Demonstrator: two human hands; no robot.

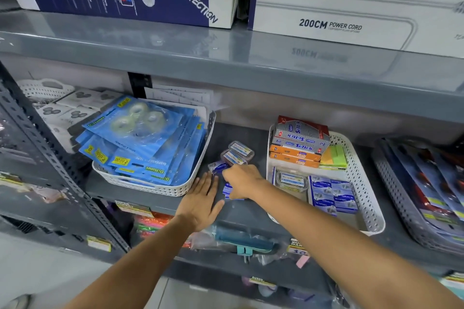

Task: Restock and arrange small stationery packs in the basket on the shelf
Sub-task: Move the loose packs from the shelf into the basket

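Observation:
A white perforated basket (361,170) stands on the grey shelf at the right. It holds red, grey and orange boxes, sticky notes, a clear case and rows of small blue packs (332,194). On the bare shelf between two baskets lie loose small blue packs (218,167) and two clear plastic cases (238,152). My right hand (242,180) is curled over several of the blue packs (227,189) and grips them. My left hand (202,199) lies flat and open on the shelf just left of them.
A second white basket (150,183) on the left is heaped with blue tape-dispenser cards. A grey basket (411,211) of carded goods sits at far right. Large boxes stand on the shelf above (226,57). Hanging goods fill the shelf below.

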